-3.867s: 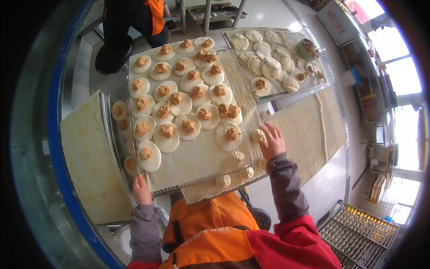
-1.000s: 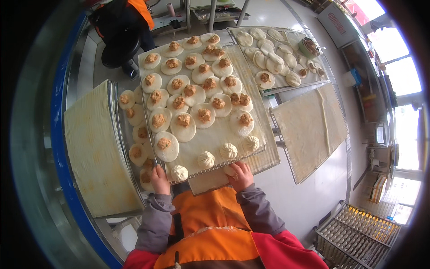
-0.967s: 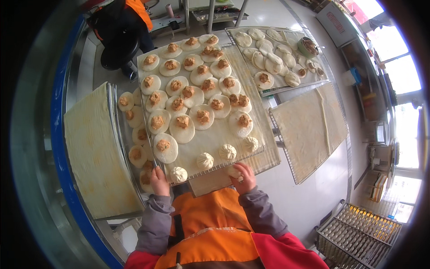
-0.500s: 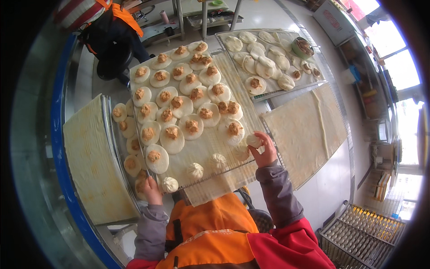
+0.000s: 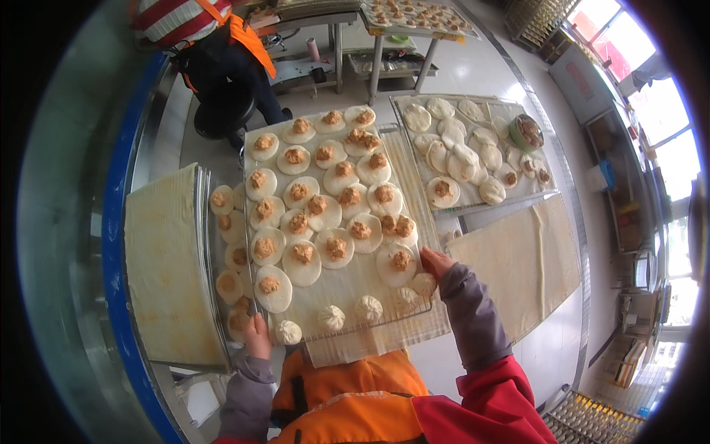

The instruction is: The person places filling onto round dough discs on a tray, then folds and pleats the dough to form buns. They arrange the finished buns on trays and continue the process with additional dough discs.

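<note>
A wire tray (image 5: 347,292) lined with pale cloth carries several flat dough rounds (image 5: 302,254) topped with brown filling. A few closed buns (image 5: 331,317) sit along its near edge. My left hand (image 5: 257,334) grips the tray's near left corner, beside a bun (image 5: 287,332). My right hand (image 5: 436,263) holds the right rim, touching a bun (image 5: 424,284) at that edge. A second tray of filled rounds (image 5: 223,231) shows from under the left side.
A stack of cloth-covered boards (image 5: 166,266) lies at the left, and a pale cloth (image 5: 521,259) at the right. Behind it is a tray of dough rounds (image 5: 462,152) with a green bowl (image 5: 526,132). A person in an orange vest (image 5: 214,52) stands at the back by a metal table (image 5: 384,29).
My right hand has gone from the tray's near edge to its right rim. My left hand stays at the near left corner. The person at the back has come closer.
</note>
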{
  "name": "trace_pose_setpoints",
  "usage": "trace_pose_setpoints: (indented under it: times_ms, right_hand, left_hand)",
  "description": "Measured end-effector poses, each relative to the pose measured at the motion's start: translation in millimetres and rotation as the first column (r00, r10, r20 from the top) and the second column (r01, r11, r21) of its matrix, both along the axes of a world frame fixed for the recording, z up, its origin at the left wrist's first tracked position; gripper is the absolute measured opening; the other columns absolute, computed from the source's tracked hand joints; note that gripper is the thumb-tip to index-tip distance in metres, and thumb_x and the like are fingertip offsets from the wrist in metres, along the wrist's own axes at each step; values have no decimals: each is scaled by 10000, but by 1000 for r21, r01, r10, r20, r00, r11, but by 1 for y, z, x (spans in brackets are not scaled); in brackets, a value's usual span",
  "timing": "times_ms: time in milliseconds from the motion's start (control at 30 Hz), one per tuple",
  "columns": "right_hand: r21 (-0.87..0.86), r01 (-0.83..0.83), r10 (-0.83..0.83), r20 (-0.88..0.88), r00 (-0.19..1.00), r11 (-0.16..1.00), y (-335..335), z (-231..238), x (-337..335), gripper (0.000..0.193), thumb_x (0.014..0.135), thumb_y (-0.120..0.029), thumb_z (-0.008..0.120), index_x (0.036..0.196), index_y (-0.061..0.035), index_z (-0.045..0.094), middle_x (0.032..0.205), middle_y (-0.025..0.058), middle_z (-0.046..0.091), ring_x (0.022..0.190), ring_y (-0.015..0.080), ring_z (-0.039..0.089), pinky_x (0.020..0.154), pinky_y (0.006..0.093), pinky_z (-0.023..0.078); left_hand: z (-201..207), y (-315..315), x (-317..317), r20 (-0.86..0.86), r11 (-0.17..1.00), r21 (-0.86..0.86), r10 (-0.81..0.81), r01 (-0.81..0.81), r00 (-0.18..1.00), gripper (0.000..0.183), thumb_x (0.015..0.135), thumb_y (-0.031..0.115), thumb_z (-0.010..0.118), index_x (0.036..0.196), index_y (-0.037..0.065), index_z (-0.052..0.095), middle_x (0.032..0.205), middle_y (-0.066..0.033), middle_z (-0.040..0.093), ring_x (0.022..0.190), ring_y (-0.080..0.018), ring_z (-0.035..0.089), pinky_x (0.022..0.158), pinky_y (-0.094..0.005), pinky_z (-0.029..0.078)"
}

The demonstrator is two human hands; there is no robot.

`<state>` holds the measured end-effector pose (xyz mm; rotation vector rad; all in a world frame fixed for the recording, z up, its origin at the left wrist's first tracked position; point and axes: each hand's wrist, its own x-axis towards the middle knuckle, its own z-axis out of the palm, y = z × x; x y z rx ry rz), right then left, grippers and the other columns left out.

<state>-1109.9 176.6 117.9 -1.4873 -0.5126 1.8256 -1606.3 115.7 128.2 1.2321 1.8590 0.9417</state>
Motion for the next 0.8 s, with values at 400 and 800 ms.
trace_pose_setpoints:
  times_ms: [400,800]
  right_hand:
    - [45,103,-96,-124,988,994,-8,38,-11,349,1016,-226,461,1326,-67,485,1175,46,608,1029,175,603,889,343,509]
    - [20,137,-128,-236,963,990,-108,29,39,400,1026,-205,448,1392,-45,412,1309,118,556,1165,263,578,970,401,498]
  left_hand:
    - [50,-26,16,11,992,-114,62,-60,998,305,982,177,479,742,-9,510,605,-122,468,559,-221,427,552,-399,364]
    - [44,-99,58,-208,939,-188,-326,289,922,270,966,247,513,805,31,511,683,-210,576,654,-419,566,577,-499,427]
